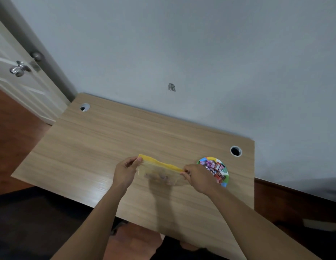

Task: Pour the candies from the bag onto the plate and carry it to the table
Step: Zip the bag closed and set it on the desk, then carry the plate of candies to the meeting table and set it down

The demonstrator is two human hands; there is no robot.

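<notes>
Both hands hold the bag (159, 170) stretched above the bench (99, 147): left hand (125, 170) with its grip pinched on the left end of the yellow zip strip, right hand (196, 176) pinched on the right end. Candies (213, 167) heaped on the plate (226, 178), just right of the right hand. A few pieces seem left inside, blurred.

Risks, as judged:
- right wrist nudging the plate, scattering candies
- heap sliding off when carried
</notes>
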